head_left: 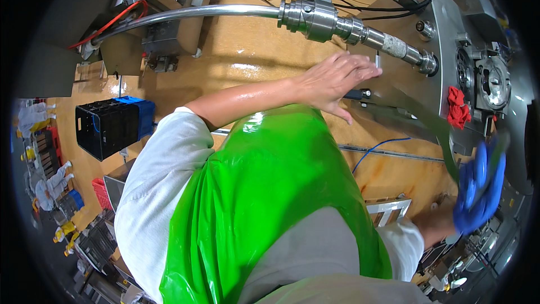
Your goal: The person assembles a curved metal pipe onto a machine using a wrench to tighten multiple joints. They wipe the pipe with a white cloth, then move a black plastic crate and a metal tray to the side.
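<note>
Left grip (334,81) is released as I watch from my end, bare fingers outstretched toward the machine (448,68) and thumb angled down. Right grip (479,194) wears a blue glove and blurs beside the machine's lower edge; a green strip (432,119) runs to it, but I cannot tell whether the fingers clench it. That strip lies between both grips, bowed across the machine's near side, its upper end too faint for me to trace.

Above the left grip I have a steel pipe (247,11) crossing to the machine, which bounds upward room. A red cloth (458,108) hangs near the machine's edge, above the right grip. My widest open room is over the floor (236,45), between the pipe and the left forearm, reaching left toward a black crate (107,129). Below, the green apron (270,180) borders the space.
</note>
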### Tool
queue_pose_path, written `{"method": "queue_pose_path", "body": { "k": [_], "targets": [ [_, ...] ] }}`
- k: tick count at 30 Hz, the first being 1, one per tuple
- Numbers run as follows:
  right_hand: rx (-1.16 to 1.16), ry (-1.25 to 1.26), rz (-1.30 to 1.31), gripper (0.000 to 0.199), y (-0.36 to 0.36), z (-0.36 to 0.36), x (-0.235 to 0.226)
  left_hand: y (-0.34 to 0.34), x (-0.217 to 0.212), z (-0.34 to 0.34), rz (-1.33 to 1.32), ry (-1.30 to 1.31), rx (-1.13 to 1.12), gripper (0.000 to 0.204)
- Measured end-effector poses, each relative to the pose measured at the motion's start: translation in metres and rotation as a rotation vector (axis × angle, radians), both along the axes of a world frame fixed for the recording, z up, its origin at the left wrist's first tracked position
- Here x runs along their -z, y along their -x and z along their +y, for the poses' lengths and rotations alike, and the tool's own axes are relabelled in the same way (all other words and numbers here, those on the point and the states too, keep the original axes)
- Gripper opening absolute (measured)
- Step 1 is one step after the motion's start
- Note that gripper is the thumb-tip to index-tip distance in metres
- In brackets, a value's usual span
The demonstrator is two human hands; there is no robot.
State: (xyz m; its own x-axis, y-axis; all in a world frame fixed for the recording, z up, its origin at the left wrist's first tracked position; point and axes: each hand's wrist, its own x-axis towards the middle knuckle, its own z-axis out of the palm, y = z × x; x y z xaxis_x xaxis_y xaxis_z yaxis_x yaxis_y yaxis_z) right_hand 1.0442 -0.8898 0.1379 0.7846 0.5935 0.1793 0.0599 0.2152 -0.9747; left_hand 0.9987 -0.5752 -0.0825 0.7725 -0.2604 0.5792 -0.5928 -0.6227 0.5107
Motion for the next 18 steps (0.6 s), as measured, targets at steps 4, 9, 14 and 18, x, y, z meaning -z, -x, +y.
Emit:
{"method": "queue_pose_path", "body": {
  "k": [4,9,14,18],
  "targets": [
    [-0.388,-0.243,0.459,0.071,-0.038,0.119,0.003,0.009,0.004,0.05,0.334,0.159,-0.162,0.073],
    [-0.314,-0.423,-0.015,0.063,-0.01,0.27,0.064,0.013,0.033,0.111,0.251,0.242,-0.401,0.066],
    [0.143,-0.319,-0.117,0.044,-0.011,0.338,0.094,0.006,0.08,0.172,0.17,-0.096,-0.465,0.101],
    [0.26,-0.277,-0.242,0.047,-0.017,0.358,0.126,-0.008,0.113,0.191,0.153,-0.165,-0.526,0.107]
  ]
}}
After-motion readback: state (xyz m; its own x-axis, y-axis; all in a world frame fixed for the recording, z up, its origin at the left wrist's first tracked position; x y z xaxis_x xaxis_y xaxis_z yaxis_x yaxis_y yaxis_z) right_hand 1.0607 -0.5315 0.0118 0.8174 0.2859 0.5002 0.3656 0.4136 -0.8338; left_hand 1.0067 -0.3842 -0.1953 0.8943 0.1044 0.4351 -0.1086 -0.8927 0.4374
